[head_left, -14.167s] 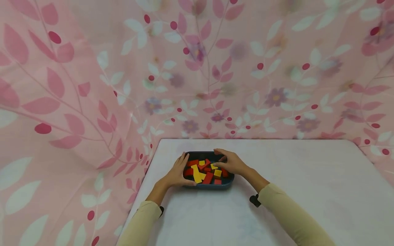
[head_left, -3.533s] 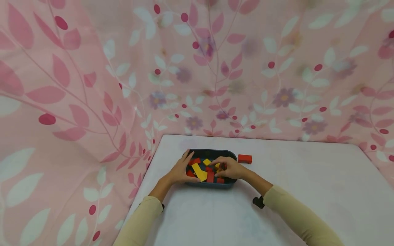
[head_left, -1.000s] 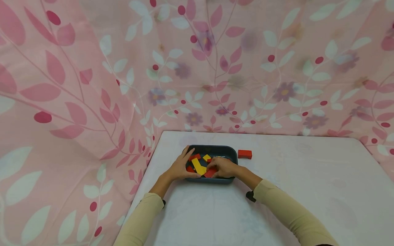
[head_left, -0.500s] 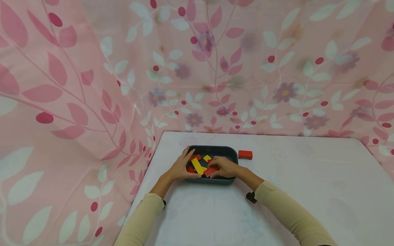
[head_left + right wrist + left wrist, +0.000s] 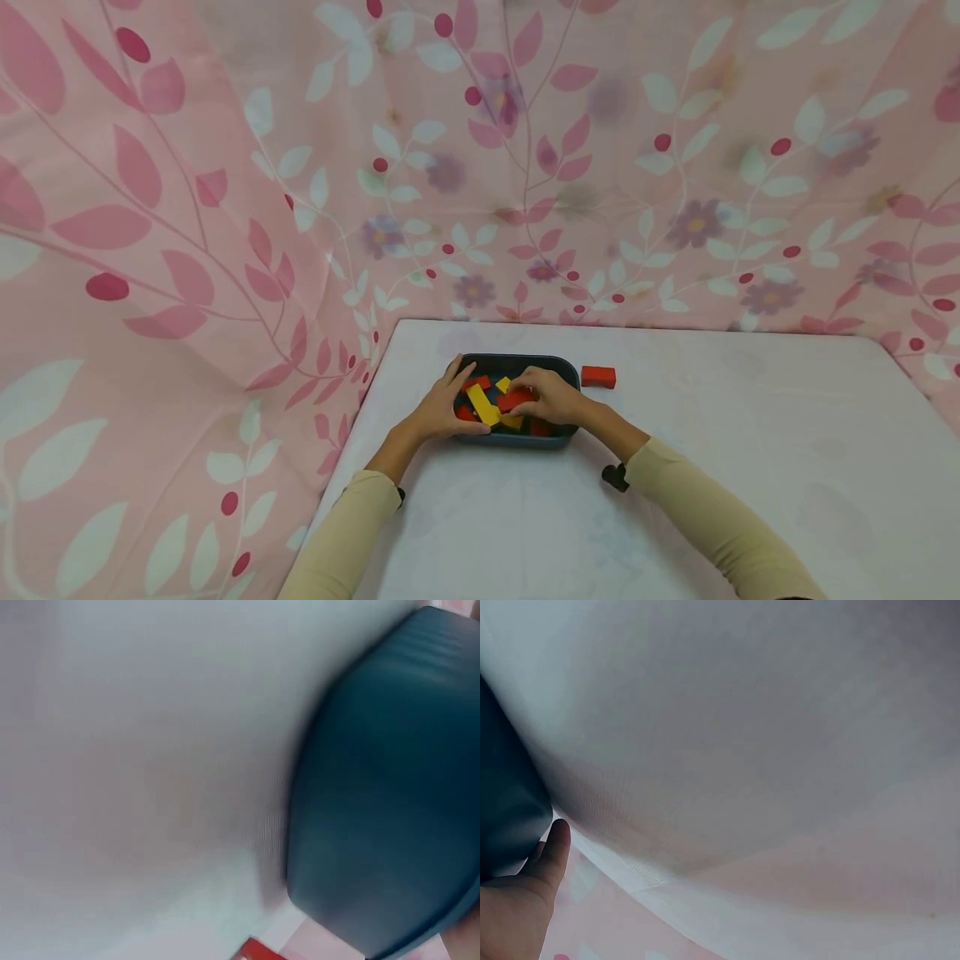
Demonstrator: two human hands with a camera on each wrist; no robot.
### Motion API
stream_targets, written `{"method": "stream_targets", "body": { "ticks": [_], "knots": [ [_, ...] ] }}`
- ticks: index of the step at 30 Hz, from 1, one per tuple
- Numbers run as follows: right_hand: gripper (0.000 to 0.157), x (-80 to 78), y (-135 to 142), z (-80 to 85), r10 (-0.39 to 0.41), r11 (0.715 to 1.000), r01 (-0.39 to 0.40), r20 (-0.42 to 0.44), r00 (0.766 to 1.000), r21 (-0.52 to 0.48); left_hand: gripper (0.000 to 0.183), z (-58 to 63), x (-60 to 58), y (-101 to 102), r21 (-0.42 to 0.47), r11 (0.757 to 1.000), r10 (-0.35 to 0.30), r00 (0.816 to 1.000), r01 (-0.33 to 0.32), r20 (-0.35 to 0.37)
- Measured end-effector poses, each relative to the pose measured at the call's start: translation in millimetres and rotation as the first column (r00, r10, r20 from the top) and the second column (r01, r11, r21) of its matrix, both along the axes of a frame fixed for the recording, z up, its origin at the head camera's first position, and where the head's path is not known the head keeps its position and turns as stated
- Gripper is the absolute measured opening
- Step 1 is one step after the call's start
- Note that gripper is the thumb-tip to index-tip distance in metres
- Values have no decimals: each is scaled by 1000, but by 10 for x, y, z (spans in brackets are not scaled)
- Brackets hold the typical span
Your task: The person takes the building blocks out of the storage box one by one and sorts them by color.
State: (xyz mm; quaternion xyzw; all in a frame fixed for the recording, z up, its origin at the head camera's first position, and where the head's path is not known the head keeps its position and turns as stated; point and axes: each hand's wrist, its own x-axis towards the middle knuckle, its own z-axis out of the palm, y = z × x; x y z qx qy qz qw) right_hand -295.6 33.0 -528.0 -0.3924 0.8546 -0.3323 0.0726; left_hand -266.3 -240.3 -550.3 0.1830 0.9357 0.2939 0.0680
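A dark blue tray (image 5: 517, 443) with rounded corners stands near the far left of the table, with red and yellow building blocks inside. My left hand (image 5: 441, 410) holds its left end, fingers at the far corner and thumb along the front rim. In the left wrist view that thumb (image 5: 553, 851) lies close against the tray wall (image 5: 506, 787). Over the right half of the tray, my right hand (image 5: 553, 395) pinches a red block (image 5: 512, 402) between thumb and fingers. A long yellow block (image 5: 482, 406) slants beside it. The hand covers some blocks.
One red block (image 5: 598, 377) lies on the white-covered table (image 5: 712, 467), just right of the tray, and shows at the bottom of the right wrist view. Pink floral cloth (image 5: 570, 208) hangs behind the table and along its left side.
One red block has come onto the table since the earliest frame. Over the last second my right hand has raised another red block from the tray's front toward its middle; my left hand stays put.
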Motion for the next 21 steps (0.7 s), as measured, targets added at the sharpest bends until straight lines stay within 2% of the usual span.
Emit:
{"method": "stream_targets", "body": {
  "ticks": [5,12,21],
  "knots": [
    [37,-20,62,49,-48,999,48,-1,999,-17,120,-2,3,-1,3,1000,2,1000,-2,1],
    [35,-28,156,137,-56,998,56,-11,998,13,120,-7,6,-4,16,1000,3,1000,-3,-2],
    [30,-51,363,209,-107,994,107,2,994,7,121,-8,-1,-6,17,1000,-3,1000,3,13]
  ]
}}
